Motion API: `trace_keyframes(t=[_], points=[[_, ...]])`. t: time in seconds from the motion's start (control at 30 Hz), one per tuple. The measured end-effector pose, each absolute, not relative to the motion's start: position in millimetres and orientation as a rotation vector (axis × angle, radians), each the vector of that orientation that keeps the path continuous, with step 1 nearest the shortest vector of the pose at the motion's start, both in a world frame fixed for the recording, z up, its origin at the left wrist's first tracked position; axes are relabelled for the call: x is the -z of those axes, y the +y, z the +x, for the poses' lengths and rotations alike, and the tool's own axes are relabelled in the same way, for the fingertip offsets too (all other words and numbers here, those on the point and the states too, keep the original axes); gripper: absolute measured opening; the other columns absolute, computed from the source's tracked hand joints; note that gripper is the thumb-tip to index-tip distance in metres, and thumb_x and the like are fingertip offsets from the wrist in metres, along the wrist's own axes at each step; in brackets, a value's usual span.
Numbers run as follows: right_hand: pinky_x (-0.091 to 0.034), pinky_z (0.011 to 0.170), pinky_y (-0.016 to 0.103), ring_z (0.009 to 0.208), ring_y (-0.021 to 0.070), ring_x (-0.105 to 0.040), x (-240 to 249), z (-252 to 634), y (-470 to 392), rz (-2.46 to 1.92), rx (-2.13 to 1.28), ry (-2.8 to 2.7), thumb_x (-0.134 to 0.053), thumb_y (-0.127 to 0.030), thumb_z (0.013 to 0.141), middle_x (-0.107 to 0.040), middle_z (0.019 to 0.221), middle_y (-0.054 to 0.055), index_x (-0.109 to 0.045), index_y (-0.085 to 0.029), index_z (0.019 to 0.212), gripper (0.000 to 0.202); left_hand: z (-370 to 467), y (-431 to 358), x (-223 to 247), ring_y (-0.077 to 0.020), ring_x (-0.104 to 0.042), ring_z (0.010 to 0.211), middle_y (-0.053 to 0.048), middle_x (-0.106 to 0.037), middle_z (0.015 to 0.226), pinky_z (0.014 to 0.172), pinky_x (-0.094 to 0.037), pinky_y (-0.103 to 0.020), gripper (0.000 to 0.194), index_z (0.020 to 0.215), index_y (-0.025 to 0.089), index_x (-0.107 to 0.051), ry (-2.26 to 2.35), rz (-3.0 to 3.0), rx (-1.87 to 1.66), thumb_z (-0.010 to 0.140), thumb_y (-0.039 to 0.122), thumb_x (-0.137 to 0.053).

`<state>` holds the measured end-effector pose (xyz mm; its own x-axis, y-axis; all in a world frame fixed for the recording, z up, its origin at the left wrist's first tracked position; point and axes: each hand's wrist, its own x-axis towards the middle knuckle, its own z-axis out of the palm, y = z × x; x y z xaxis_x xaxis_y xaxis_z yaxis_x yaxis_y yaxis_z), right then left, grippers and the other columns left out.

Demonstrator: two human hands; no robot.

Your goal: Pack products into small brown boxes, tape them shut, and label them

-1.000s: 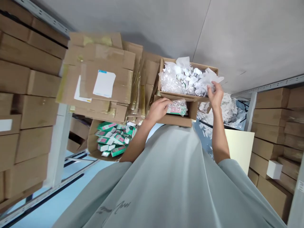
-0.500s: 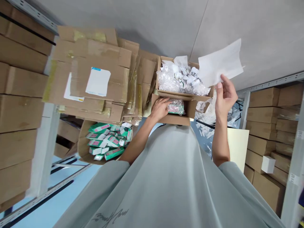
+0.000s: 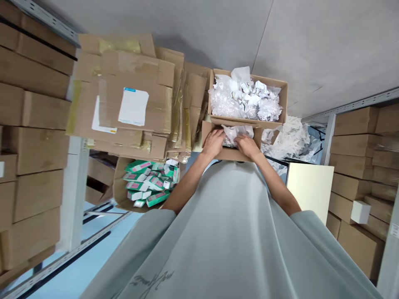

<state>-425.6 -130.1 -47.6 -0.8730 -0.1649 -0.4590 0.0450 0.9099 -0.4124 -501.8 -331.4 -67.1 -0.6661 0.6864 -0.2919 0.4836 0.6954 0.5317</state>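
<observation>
A small open cardboard box (image 3: 232,155) stands right in front of my body, with bubble wrap (image 3: 229,142) inside it. Over the wrap lies a crumpled sheet of white paper (image 3: 238,131). My left hand (image 3: 213,143) reaches over the box's left side, its curled fingers at the paper's left edge. From the right, my right hand (image 3: 247,146) has its fingers bent onto the same paper. The fingertips of both hands are partly hidden in the box. Whatever lies under the wrap is mostly covered.
Behind the small box is a larger carton (image 3: 285,101) of bubble wrap and crumpled paper. Flattened cardboard (image 3: 134,70) is stacked at the left, above a carton of green-and-white boxes (image 3: 148,182). White paper scraps (image 3: 293,135) lie at the right. Shelves of brown boxes (image 3: 352,185) flank me.
My right hand has come down and left, bringing the white sheet from the raised position into the small box. The paper now covers much of the bubble wrap. My left hand has stayed at the box.
</observation>
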Motion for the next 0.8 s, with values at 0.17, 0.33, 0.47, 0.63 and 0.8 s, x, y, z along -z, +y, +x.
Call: trace_keyframes(t=[0.17, 0.33, 0.47, 0.63, 0.8], points=[[-0.053, 0.116, 0.041, 0.133, 0.0316, -0.072, 60.9, -437.3, -139.8, -0.066, 0.559, 2.468, -0.049, -0.01, 0.11, -0.078, 0.145, 0.019, -0.062, -0.014, 0.16, 0.052, -501.7, -333.1, 62.8, -0.036, -0.053, 0.159, -0.012, -0.056, 0.175, 0.138, -0.042, -0.05, 0.069, 0.166, 0.023, -0.062, 2.408, 0.99, -0.753, 0.098, 0.02, -0.069], [-0.058, 0.113, 0.042, 0.129, 0.0308, -0.074, 62.3, -422.1, -131.2, 0.033, 0.601, 2.519, -0.054, -0.016, 0.111, -0.069, 0.159, 0.016, -0.059, -0.023, 0.163, 0.053, -512.6, -325.4, 95.9, -0.0358, -0.067, 0.143, -0.015, -0.076, 0.148, 0.13, -0.051, -0.049, 0.047, 0.139, 0.02, -0.082, 2.257, 0.95, -0.621, 0.096, 0.013, -0.067], [-0.06, 0.11, 0.045, 0.127, 0.0353, -0.076, 68.9, -417.6, -125.5, 0.175, 0.485, 2.487, -0.066, -0.023, 0.109, -0.068, 0.156, 0.022, -0.073, -0.02, 0.146, 0.038, -514.1, -314.5, 114.3, -0.0347, -0.07, 0.137, -0.013, -0.075, 0.146, 0.126, -0.054, -0.049, 0.046, 0.127, 0.022, -0.086, 2.287, 0.803, -0.604, 0.09, 0.005, -0.064], [-0.063, 0.107, 0.051, 0.129, 0.0398, -0.076, 79.6, -438.9, -140.4, 0.353, 0.377, 2.471, -0.067, -0.018, 0.107, -0.062, 0.161, 0.032, -0.076, -0.014, 0.143, 0.037, -515.3, -294.9, 108.5, -0.0339, -0.067, 0.139, -0.015, -0.07, 0.15, 0.122, -0.055, -0.047, 0.046, 0.127, 0.022, -0.085, 2.341, 0.704, -0.563, 0.097, 0.004, -0.056], [-0.063, 0.109, 0.056, 0.141, 0.0443, -0.068, 62.2, -439.7, -145.8, 0.366, 0.402, 2.497, -0.064, -0.01, 0.104, -0.065, 0.156, 0.034, -0.077, -0.008, 0.139, 0.038, -510.0, -300.1, 83.8, -0.0374, -0.055, 0.152, -0.018, -0.067, 0.159, 0.126, -0.052, -0.05, 0.054, 0.145, 0.016, -0.078, 2.368, 0.851, -0.514, 0.102, 0.005, -0.047]])
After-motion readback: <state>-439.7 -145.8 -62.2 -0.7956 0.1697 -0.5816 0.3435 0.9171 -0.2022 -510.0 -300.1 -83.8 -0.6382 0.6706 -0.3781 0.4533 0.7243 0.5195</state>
